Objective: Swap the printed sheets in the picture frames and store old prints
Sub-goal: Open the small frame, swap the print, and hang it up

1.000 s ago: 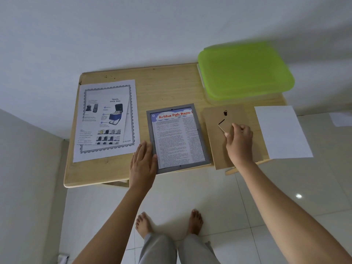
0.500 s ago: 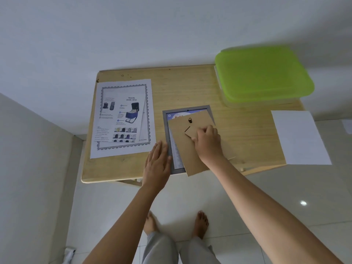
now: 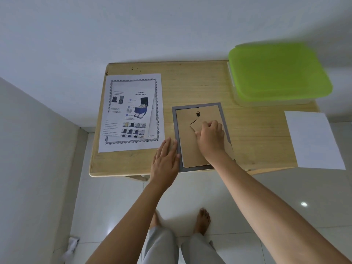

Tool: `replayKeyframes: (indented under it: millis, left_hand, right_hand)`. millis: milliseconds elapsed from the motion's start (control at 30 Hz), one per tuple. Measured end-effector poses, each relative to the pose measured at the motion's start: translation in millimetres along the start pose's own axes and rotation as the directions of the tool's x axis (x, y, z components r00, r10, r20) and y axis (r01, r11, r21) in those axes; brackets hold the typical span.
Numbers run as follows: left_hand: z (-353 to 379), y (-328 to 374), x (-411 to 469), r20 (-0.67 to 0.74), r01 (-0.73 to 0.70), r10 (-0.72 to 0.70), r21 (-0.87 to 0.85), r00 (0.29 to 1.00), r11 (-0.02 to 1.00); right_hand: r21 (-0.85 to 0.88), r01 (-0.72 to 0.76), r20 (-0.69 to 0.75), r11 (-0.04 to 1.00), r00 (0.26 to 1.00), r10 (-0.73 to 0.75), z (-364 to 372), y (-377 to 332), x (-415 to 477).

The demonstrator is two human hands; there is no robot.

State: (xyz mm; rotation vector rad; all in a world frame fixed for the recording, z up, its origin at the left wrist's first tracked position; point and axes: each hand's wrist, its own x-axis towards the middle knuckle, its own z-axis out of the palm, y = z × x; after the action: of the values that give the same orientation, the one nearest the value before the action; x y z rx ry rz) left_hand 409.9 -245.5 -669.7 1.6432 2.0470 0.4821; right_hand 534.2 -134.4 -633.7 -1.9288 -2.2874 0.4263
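A: Background? Quick.
B: White wall, tiled floor, small wooden table (image 3: 190,82). Far left on it lies the Travel Shoe Bag print (image 3: 131,111), flat and untouched.
A: Left hand?
B: The left hand (image 3: 165,161) is flat with straight fingers, holding nothing. It rests on the table against the left edge of the grey picture frame (image 3: 176,130) and steadies it.
A: What changed?
B: A second ago the cardboard backing board (image 3: 187,141) lay right of the frame and the article print showed inside. Now the board sits on the frame and hides that print.
A: Seated?
B: Probably not. It looks skewed, with the lower right corner past the frame edge.
A: Right hand?
B: The right hand (image 3: 210,137) has curled fingers and seems to pinch the board's stand flap (image 3: 196,126).
A: Meaning?
B: The new sheet looks loaded. What's left is squaring the board and closing the tabs.
A: Further right?
B: A green-lidded plastic box (image 3: 278,73), lid on, likely for the old prints. Then a blank white sheet (image 3: 312,140) hanging past the table's right end.
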Motion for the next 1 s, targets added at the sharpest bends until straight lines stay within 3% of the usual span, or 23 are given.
replayKeyframes:
  millis: [533, 767, 1000]
  left_hand:
    - [1, 1, -2, -0.027, 0.012, -0.012, 0.005, 1.000, 1.000]
    - [3, 2, -2, -0.048, 0.030, -0.030, -0.013, 0.998, 0.999]
    - [5, 5, -1, -0.069, 0.048, -0.051, -0.043, 0.996, 0.998]
  right_hand:
    - [0.108, 0.127, -0.032, 0.986, 0.992, -0.125, 3, 21, -11]
    - [0.043, 0.202, 0.020, 0.978, 0.979, -0.203, 13, 35, -32]
    - [0.181, 0.198, -0.024, 0.963, 0.980, -0.196, 5, 56, -39]
